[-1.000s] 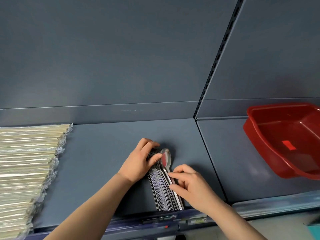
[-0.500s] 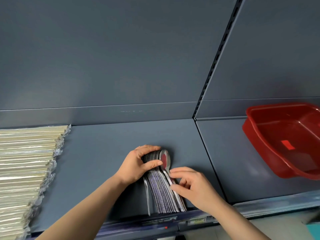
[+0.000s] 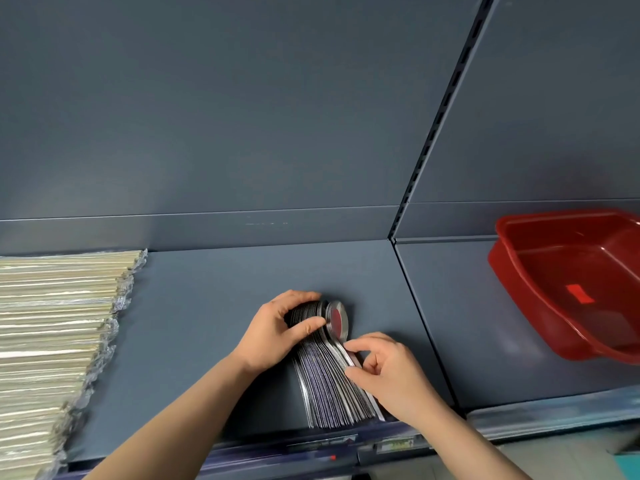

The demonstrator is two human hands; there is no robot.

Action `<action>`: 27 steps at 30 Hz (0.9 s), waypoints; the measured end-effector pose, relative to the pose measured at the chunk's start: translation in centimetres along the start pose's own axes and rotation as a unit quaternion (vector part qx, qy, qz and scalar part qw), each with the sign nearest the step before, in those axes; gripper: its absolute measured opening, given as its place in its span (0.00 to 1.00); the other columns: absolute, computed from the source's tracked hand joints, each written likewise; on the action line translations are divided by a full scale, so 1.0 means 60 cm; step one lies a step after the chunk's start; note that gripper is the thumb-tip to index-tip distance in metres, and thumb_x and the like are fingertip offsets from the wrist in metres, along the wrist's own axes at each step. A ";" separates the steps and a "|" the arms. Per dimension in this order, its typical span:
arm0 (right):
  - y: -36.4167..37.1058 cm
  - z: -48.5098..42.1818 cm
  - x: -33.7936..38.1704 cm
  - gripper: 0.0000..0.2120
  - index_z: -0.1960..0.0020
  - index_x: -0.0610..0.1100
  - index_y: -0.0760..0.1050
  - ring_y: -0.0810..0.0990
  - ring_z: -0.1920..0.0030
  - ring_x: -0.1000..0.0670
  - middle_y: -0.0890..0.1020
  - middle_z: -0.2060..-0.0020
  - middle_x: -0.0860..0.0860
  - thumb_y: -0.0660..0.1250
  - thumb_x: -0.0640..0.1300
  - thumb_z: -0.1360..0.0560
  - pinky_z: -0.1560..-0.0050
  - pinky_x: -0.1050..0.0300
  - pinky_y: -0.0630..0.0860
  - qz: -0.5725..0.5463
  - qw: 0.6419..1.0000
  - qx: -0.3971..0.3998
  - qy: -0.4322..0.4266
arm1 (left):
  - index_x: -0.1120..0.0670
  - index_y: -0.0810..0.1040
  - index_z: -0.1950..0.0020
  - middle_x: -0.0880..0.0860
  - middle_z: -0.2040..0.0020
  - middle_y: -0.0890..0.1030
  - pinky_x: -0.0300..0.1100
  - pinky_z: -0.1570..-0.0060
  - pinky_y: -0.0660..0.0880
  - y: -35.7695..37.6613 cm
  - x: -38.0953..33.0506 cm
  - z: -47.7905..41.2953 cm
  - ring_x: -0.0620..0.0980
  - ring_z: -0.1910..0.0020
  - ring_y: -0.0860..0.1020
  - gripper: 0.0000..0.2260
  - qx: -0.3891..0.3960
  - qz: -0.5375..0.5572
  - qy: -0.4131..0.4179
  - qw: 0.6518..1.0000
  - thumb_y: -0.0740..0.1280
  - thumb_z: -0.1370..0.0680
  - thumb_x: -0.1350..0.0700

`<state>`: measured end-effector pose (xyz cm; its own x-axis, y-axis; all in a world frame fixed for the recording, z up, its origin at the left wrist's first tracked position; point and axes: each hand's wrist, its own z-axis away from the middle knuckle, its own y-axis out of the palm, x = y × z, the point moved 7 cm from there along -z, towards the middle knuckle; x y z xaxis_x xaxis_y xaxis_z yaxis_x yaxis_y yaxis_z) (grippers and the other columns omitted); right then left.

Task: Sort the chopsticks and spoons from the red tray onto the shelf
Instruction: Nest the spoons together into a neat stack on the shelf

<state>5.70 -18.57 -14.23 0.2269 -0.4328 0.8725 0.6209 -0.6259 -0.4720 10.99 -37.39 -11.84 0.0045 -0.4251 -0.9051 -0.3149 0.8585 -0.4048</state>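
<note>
The spoons [image 3: 329,386] stand on edge in a packed row on the shelf [image 3: 194,323], between both hands: the left hand [image 3: 273,337] curls round their bowls, hiding most, the right hand [image 3: 388,372] pinches the outermost handles. Wrapped chopsticks [image 3: 52,341] run off the left edge; the red tray [image 3: 568,289] is cut off at the right

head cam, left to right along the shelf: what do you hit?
wrapped chopsticks → left hand → stack of spoons → right hand → red tray
</note>
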 end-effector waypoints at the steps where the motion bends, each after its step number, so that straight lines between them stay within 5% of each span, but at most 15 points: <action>1: -0.002 0.000 0.000 0.16 0.51 0.57 0.80 0.73 0.71 0.59 0.77 0.65 0.58 0.75 0.38 0.32 0.65 0.72 0.67 -0.002 1.000 -0.002 0.004 | 0.50 0.80 0.40 0.43 0.46 0.81 0.32 0.40 0.70 0.000 0.001 -0.001 0.38 0.45 0.78 0.19 0.004 0.001 -0.006 1.000 0.72 0.29 0.47; 4: -0.008 -0.004 0.002 0.21 0.49 0.62 0.77 0.72 0.73 0.58 0.80 0.63 0.64 0.75 0.38 0.32 0.67 0.72 0.68 -0.014 1.000 -0.020 0.015 | 0.50 0.81 0.42 0.44 0.48 0.81 0.34 0.41 0.72 0.005 0.003 -0.005 0.39 0.47 0.79 0.17 0.011 0.017 -0.024 1.000 0.74 0.30 0.49; 7: -0.007 -0.012 0.001 0.22 0.42 0.57 0.78 0.71 0.73 0.58 0.81 0.55 0.59 0.74 0.38 0.31 0.67 0.71 0.68 -0.009 0.999 -0.032 0.026 | 0.49 0.82 0.44 0.45 0.49 0.82 0.40 0.40 0.73 0.009 0.005 -0.007 0.42 0.47 0.80 0.15 0.007 0.020 -0.034 0.999 0.76 0.30 0.53; 9: -0.003 -0.016 -0.003 0.22 0.39 0.51 0.79 0.71 0.72 0.58 0.81 0.56 0.57 0.75 0.38 0.31 0.66 0.71 0.69 -0.004 0.999 -0.026 0.038 | 0.48 0.82 0.44 0.44 0.49 0.82 0.43 0.39 0.74 0.011 0.007 -0.008 0.42 0.47 0.80 0.15 0.003 0.023 -0.040 0.999 0.76 0.30 0.54; 13: -0.013 -0.022 -0.011 0.21 0.42 0.57 0.77 0.72 0.70 0.60 0.81 0.56 0.54 0.76 0.44 0.32 0.65 0.65 0.72 -0.052 0.995 -0.048 0.068 | 0.49 0.82 0.45 0.44 0.49 0.81 0.47 0.39 0.74 0.012 0.005 -0.009 0.43 0.48 0.80 0.15 -0.014 0.027 -0.045 0.999 0.77 0.30 0.57; 17: -0.012 -0.033 -0.006 0.31 0.34 0.55 0.71 0.75 0.68 0.61 0.80 0.61 0.56 0.77 0.53 0.35 0.62 0.63 0.72 0.002 0.995 -0.034 0.097 | 0.47 0.81 0.45 0.45 0.48 0.80 0.46 0.38 0.73 0.017 0.000 -0.009 0.44 0.45 0.78 0.19 -0.023 -0.002 -0.035 0.999 0.79 0.33 0.56; 22: -0.028 -0.047 0.021 0.09 0.57 0.57 0.77 0.73 0.72 0.60 0.77 0.73 0.59 0.74 0.56 0.35 0.68 0.60 0.69 0.145 0.986 -0.036 0.080 | 0.50 0.80 0.41 0.46 0.46 0.81 0.43 0.38 0.73 0.012 0.003 -0.005 0.43 0.44 0.79 0.19 -0.011 0.022 -0.049 0.998 0.78 0.31 0.56; 27: -0.034 -0.051 0.045 0.12 0.62 0.48 0.77 0.80 0.65 0.52 0.82 0.67 0.54 0.73 0.56 0.36 0.65 0.57 0.75 0.258 0.960 -0.049 0.098 | 0.52 0.80 0.41 0.47 0.46 0.81 0.41 0.37 0.72 0.010 -0.004 -0.005 0.42 0.46 0.79 0.19 0.006 0.027 -0.050 0.998 0.77 0.31 0.61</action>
<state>2.74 -20.45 -11.33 0.3334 -0.8094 0.4835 0.3885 -0.3493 -0.8527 10.52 -36.84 -11.85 0.0827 -0.3477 -0.9340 -0.3056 0.8832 -0.3558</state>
